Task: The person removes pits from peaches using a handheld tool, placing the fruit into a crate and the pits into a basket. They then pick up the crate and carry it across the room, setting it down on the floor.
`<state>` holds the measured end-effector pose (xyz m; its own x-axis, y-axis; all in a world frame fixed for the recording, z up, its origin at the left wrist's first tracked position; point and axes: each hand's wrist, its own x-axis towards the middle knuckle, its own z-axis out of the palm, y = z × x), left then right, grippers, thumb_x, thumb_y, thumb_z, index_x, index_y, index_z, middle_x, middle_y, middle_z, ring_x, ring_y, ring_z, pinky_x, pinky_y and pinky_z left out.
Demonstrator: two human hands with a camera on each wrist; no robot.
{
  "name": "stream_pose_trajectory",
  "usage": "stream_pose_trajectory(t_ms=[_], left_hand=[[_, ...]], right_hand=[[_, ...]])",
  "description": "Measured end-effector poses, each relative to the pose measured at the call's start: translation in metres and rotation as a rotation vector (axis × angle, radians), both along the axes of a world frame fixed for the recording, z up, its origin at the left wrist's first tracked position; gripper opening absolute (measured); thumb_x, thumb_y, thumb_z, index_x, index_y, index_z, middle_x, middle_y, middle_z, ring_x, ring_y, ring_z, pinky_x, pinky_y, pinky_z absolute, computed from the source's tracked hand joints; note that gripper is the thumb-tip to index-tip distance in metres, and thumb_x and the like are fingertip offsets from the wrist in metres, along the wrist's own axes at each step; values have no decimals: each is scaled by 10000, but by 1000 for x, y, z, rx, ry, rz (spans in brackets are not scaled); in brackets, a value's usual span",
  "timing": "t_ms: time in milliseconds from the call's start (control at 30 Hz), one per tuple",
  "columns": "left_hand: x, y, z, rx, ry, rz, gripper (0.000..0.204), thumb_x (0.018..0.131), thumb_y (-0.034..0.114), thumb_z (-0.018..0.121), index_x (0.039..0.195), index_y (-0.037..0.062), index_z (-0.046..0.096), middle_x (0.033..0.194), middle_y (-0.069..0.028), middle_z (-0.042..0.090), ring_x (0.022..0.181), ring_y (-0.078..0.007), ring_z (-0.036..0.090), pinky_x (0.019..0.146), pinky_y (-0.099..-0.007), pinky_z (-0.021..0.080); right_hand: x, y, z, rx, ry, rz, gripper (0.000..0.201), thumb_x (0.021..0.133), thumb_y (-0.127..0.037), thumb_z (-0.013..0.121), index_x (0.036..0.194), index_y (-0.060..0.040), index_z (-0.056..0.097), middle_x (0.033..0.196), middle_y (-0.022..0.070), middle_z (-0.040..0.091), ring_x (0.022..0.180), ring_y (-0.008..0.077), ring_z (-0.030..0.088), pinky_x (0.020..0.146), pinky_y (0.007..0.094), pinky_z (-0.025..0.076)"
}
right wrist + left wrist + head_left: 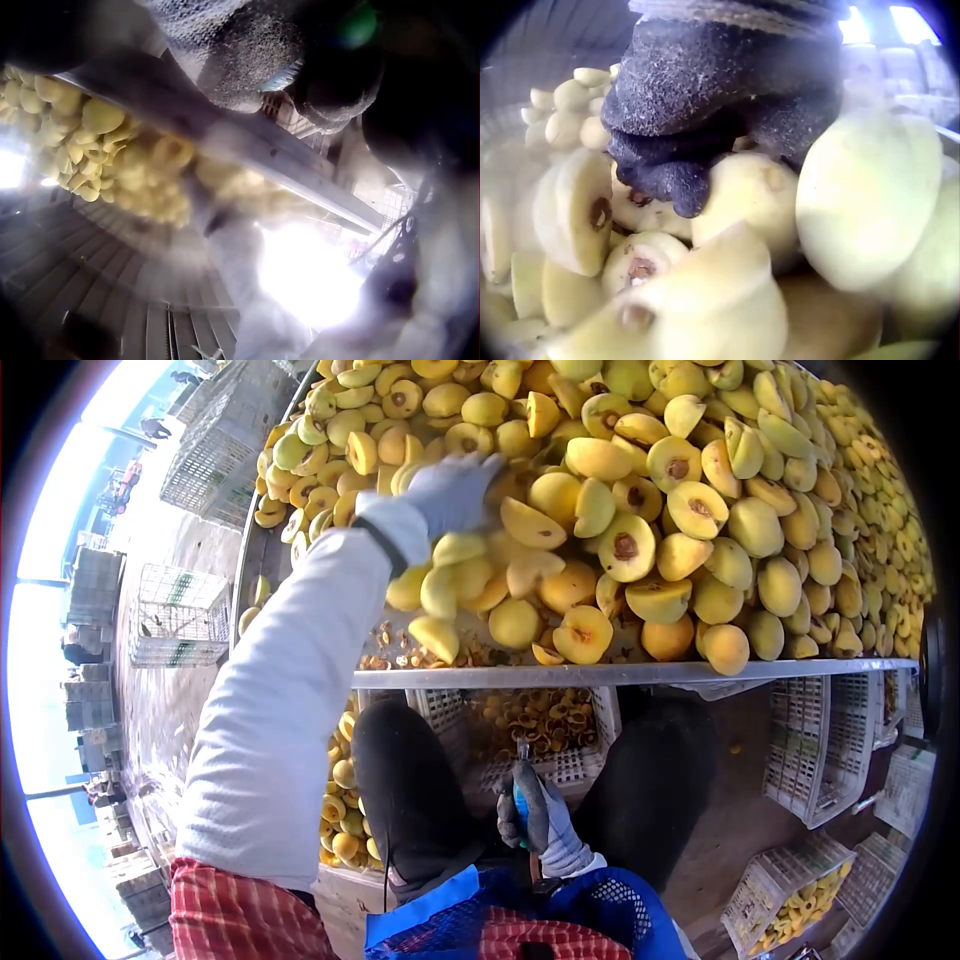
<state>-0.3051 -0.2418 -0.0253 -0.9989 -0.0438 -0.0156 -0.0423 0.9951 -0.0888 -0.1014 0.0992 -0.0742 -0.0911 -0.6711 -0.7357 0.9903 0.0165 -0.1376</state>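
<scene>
My left hand [450, 495], in a grey glove with a dark palm side, reaches into a heap of yellow peach halves [628, 548] on a metal-edged table. In the left wrist view its dark gloved fingers [671, 180] bend down among the fruit, with a fingertip right at a pale peach [754, 191]. Peaches just below this hand look blurred in the head view. Low between the knees, my right hand [545, 820], also gloved, grips a blue-handled tool [521, 800] with a narrow metal tip pointing away. The right wrist view shows that glove [251, 56] dark and close.
The table's metal edge [620, 676] runs above the lap. Under it stands a crate [600, 725] with brown and orange fruit scraps. Peaches [345, 820] fill a space beside the left leg. White plastic crates [815, 745] stand at right, and another crate [180, 615] at left.
</scene>
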Motion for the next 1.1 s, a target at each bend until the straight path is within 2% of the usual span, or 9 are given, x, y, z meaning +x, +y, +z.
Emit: stream_pose_trajectory(t_ms=[33,133,367,467,533,800,933,1067,1100], left_hand=[[16,16,17,104,-118,74,703,721,451,698,1286,131,429,1175,-149,584,1103,-356,553,911,-458,452],[57,29,28,290,-97,156,684,694,479,730,1198,107,456,1105,-166,614,1022,-346,596,843,-426,479],[164,87,54,404,557,125,119,778,102,678,861,65,600,777,-82,593,706,-261,602,634,-332,483],[186,96,57,521,541,271,292,749,231,730,989,108,617,901,-63,617,790,-244,629,674,-355,487],[180,84,52,364,535,339,402,741,317,744,1054,102,612,985,-81,613,857,-267,633,738,-377,487],[52,16,22,284,-145,283,835,634,399,794,1343,144,433,1285,-151,511,1200,-350,488,960,-437,435],[54,46,43,219,-4,188,716,616,348,804,1224,128,495,1151,-149,590,1079,-333,572,879,-413,473],[128,109,72,345,472,-25,641,638,273,823,1156,49,519,1005,-163,615,883,-345,627,706,-409,516],[150,130,73,377,385,-33,691,610,269,842,1176,44,515,985,-156,613,880,-363,622,751,-416,513]], right_hand=[[1,0,2,11,33,11,412,933,-469,521,921,-57,517,523,45,508,355,172,475,326,285,356],[3,1,3,14,103,36,434,928,-496,514,917,-62,506,526,44,501,356,172,464,331,288,352],[-3,10,13,-16,186,-189,416,953,-465,490,958,-51,531,557,45,537,365,168,478,338,285,374],[0,10,25,-6,235,-195,407,939,-471,516,936,-64,512,581,18,526,408,133,477,368,251,367],[8,11,12,-61,237,-148,402,931,-466,534,937,-64,517,580,18,532,403,135,482,361,254,368],[2,9,-16,-121,69,-172,345,980,-367,471,995,-27,525,556,101,560,361,212,500,336,335,398],[-7,12,-5,-123,136,-236,333,986,-343,466,1038,-19,520,584,96,572,363,199,496,339,318,396],[-25,6,30,-69,348,-331,332,992,-324,463,1083,-10,520,550,79,535,343,160,460,339,270,375],[-28,8,37,-202,386,-346,323,985,-307,485,1125,-18,523,620,63,551,436,123,501,384,240,398]])
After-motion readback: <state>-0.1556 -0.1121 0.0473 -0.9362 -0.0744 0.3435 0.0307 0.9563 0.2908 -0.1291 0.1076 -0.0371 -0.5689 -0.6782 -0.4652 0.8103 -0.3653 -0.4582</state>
